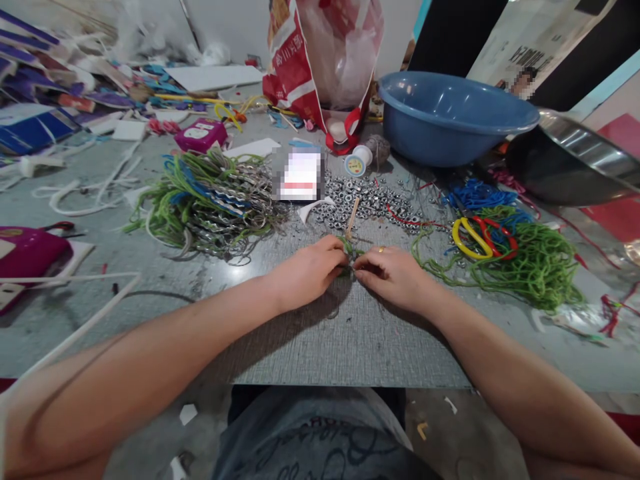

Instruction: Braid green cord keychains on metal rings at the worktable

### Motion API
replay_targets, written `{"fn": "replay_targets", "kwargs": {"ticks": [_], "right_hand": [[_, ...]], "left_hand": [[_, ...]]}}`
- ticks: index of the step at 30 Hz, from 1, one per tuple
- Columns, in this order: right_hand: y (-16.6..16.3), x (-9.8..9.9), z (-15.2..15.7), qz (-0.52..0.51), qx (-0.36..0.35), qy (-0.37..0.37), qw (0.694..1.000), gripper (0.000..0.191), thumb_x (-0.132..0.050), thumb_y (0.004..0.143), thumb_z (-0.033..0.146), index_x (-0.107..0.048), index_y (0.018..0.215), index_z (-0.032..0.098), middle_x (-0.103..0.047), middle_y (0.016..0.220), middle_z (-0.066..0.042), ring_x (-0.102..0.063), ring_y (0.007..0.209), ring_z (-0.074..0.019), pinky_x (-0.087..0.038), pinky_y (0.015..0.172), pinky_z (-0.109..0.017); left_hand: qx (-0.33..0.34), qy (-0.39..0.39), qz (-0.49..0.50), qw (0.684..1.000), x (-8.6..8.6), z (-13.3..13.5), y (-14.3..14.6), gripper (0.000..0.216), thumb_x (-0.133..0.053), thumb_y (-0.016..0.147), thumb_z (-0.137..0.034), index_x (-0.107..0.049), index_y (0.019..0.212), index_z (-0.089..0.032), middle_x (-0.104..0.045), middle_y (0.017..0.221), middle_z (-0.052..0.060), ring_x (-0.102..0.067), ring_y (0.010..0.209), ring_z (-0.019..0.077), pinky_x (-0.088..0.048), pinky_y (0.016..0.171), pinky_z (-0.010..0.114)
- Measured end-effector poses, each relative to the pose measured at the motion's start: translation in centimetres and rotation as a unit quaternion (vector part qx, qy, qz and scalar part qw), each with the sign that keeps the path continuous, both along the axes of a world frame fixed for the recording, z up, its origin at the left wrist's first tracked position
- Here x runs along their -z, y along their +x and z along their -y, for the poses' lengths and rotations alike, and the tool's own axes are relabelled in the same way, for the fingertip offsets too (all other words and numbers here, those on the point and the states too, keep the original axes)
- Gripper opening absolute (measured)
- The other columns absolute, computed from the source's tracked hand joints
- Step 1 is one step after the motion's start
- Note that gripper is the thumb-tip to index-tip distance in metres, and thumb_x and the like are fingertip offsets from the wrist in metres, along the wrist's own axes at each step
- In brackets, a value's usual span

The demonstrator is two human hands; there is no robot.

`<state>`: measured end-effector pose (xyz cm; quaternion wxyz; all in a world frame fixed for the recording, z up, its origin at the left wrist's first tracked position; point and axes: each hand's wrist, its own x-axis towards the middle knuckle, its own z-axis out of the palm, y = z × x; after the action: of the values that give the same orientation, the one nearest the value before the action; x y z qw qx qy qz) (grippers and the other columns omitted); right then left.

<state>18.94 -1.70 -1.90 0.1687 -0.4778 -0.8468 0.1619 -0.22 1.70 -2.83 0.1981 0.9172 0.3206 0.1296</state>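
Note:
Near the middle of the table, my left hand [320, 270] and my right hand [393, 275] meet with their fingertips close together. Both pinch a green cord [349, 248], which shows between them with a small shiny bit on it; the exact part is hard to make out. A thin tan stick [354, 215] lies just beyond the fingers. Past it spreads a pile of small metal nuts [345, 200]. Left of my hands is a bundle of green, blue and grey cords [200, 193] braided with metal pieces.
Loose green cord [530, 267] lies at the right beside yellow-and-red-handled scissors [473, 239]. Behind are a blue basin [450, 120], a metal bowl [565, 160], a thread spool [356, 163], a phone [301, 175] and a red bag [290, 67]. A magenta box [35, 257] sits left.

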Motion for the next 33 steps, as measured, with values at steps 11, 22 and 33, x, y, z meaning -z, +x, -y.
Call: {"fn": "replay_targets", "kwargs": {"ticks": [11,22,33], "right_hand": [[-0.8,0.2,0.2,0.029,0.005,-0.019,0.999,0.011,-0.059,0.081,0.025,-0.063,0.085,0.016,-0.062,0.070,-0.002,-0.053,0.068,-0.0149,-0.034,0.067,-0.029],[-0.5,0.3,0.2,-0.003,0.032,-0.007,0.999,0.018,-0.060,0.081,0.031,-0.061,0.093,0.017,-0.062,0.071,-0.001,-0.052,0.065,-0.0140,-0.034,0.065,-0.028],[-1.0,0.1,0.2,0.006,0.039,0.052,0.998,0.022,-0.042,0.092,0.028,-0.061,0.086,0.018,-0.067,0.076,-0.003,-0.058,0.071,-0.0157,-0.030,0.070,-0.030]], "left_hand": [[-0.034,-0.011,0.058,0.998,-0.3,-0.3,0.0,0.013,-0.045,0.084,-0.011,-0.057,0.077,-0.014,-0.058,0.090,0.005,-0.057,0.084,0.0150,-0.048,0.078,0.030],[-0.147,-0.111,0.114,0.976,-1.6,-0.6,0.0,0.007,-0.054,0.079,-0.016,-0.061,0.076,-0.014,-0.062,0.077,0.000,-0.054,0.066,0.0102,-0.043,0.062,0.023],[-0.085,-0.091,0.131,0.983,-1.1,0.1,0.3,0.009,-0.052,0.079,-0.011,-0.058,0.074,-0.015,-0.062,0.066,-0.003,-0.055,0.062,0.0087,-0.041,0.059,0.020]]}}
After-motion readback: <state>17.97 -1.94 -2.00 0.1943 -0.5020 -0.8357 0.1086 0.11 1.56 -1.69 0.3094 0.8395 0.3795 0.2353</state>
